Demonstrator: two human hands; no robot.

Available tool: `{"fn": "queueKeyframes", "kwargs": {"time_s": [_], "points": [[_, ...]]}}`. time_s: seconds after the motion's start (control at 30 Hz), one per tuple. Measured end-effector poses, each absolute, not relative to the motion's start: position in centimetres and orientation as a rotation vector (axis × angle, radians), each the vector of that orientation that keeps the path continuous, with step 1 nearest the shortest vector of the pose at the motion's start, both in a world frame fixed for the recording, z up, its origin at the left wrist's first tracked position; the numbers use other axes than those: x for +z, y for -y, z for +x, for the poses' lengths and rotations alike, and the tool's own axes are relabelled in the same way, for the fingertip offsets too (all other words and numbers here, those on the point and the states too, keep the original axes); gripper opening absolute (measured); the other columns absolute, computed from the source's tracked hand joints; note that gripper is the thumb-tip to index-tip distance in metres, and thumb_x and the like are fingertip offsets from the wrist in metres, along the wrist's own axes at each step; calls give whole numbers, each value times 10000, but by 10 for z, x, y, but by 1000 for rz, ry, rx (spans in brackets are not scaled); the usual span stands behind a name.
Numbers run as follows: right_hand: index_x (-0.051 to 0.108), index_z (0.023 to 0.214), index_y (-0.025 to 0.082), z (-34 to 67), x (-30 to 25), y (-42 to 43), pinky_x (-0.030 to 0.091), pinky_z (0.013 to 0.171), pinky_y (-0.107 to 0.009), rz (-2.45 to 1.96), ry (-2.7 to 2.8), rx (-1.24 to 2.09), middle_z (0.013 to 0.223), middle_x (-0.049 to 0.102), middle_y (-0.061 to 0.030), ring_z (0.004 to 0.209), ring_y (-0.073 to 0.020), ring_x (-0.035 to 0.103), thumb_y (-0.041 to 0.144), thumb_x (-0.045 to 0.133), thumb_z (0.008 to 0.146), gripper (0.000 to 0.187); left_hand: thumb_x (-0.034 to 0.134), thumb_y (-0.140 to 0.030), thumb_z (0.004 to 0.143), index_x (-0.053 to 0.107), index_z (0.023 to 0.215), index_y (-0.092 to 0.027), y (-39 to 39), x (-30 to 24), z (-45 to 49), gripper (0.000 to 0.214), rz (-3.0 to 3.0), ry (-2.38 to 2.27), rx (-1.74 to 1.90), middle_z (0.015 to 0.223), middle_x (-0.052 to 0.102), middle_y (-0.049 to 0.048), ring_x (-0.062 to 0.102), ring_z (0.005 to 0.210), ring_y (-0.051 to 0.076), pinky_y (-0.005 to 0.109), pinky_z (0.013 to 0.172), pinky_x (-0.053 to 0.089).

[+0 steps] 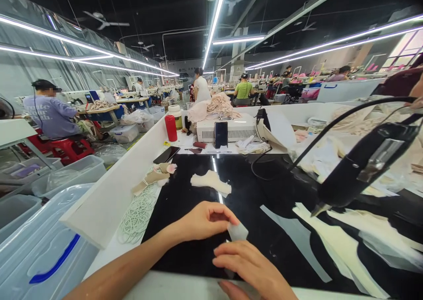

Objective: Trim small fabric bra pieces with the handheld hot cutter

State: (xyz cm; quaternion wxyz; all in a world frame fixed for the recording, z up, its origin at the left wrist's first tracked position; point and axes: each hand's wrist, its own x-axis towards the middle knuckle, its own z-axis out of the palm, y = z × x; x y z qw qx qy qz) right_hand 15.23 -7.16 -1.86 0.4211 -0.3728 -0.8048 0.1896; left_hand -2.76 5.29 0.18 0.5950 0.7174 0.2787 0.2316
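My left hand [201, 220] is curled, its thumb and fingers pinched on a small pale fabric piece [238, 231] just above the black work surface [264, 190]. My right hand [251, 264] lies below it near the table's front edge, fingers together, fingertips touching the same piece. A cream fabric cut-out [211, 181] lies further back on the black surface. A black handheld tool [360, 163] with a metal tip hangs at the right, its cable arching overhead.
Long pale fabric strips [330, 238] lie at the right. A pile of white elastic loops [137, 214], a phone [166, 154], a red cylinder [171, 128] and a white box [231, 130] sit behind. Clear plastic bins [39, 242] stand left. Other workers sit at distant tables.
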Motion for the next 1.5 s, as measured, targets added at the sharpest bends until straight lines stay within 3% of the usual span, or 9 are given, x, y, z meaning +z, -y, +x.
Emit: {"fn": "queueKeyframes", "kwargs": {"time_s": [0.23, 0.33, 0.47, 0.77, 0.87, 0.97, 1.13, 1.27, 1.5], "points": [[792, 1092, 326, 181, -34, 83, 616, 900, -290, -1329, 1753, 415, 1115, 776, -48, 1024, -233, 745, 381, 581, 1087, 218, 560, -203, 928, 754, 1041, -193, -63, 0, -48, 225, 1909, -944, 746, 1103, 733, 51, 661, 948, 194, 302, 851, 511], [781, 1118, 318, 198, -44, 83, 602, 964, -344, -1439, 1745, 287, 1156, 767, -59, 1068, -256, 731, 407, 574, 1087, 227, 610, -189, 928, 765, 1022, -213, -48, 4, -47, 182, 2040, -888, 710, 1032, 732, 31, 651, 919, 193, 310, 863, 501], [744, 1221, 309, 209, -53, 77, 595, 1012, -406, -1472, 1816, 122, 1210, 758, -69, 1122, -264, 725, 362, 510, 1108, 265, 703, -187, 941, 775, 1069, -204, -24, -1, -36, 148, 2272, -743, 639, 1085, 742, 54, 651, 1057, 233, 360, 1004, 482], [698, 1332, 263, 191, -42, 40, 542, 1058, -549, -1575, 1794, 214, 1315, 727, -108, 1209, -316, 663, 388, 472, 1078, 362, 781, -260, 970, 747, 1180, -239, -1, -18, -33, 214, 2694, -582, 586, 1142, 715, 44, 672, 1051, 236, 380, 962, 513], [747, 1100, 260, 185, -37, 31, 551, 1023, -512, -1565, 1830, 304, 1272, 738, -98, 1173, -309, 664, 362, 517, 1031, 261, 739, -253, 1002, 740, 1169, -219, -2, -18, -37, 171, 2760, -530, 581, 1159, 725, 50, 677, 1083, 238, 383, 996, 514], [679, 907, 258, 184, -29, 29, 553, 973, -458, -1568, 1837, 388, 1172, 743, -84, 1118, -291, 666, 355, 522, 1023, 218, 717, -258, 1019, 733, 1169, -210, -3, -16, -45, 158, 2786, -522, 596, 1175, 731, 52, 676, 1094, 237, 378, 1010, 516], [591, 820, 269, 187, -18, 36, 509, 684, -329, -1637, 1817, 500, 808, 668, -5, 760, -214, 624, 392, 529, 1051, 269, 671, -245, 1050, 732, 1134, -206, -3, -8, -63, 111, 2785, -556, 632, 1142, 742, 42, 668, 1070, 218, 363, 1010, 517], [577, 791, 268, 188, -20, 38, 490, 665, -330, -1660, 1814, 523, 787, 640, 2, 736, -211, 609, 408, 527, 1054, 303, 601, -252, 1091, 723, 1135, -198, -6, 3, -68, 140, 2772, -580, 590, 1110, 746, 48, 665, 1066, 206, 361, 1023, 523], [729, 1116, 299, 190, -32, 41, 553, 828, -410, -1661, 1835, 491, 1043, 704, -64, 986, -285, 688, 445, 510, 1067, 268, 596, -209, 1081, 673, 1237, -185, -11, 5, -57, 175, 2793, -635, 547, 1210, 732, 58, 662, 1166, 231, 389, 1088, 514]]}}
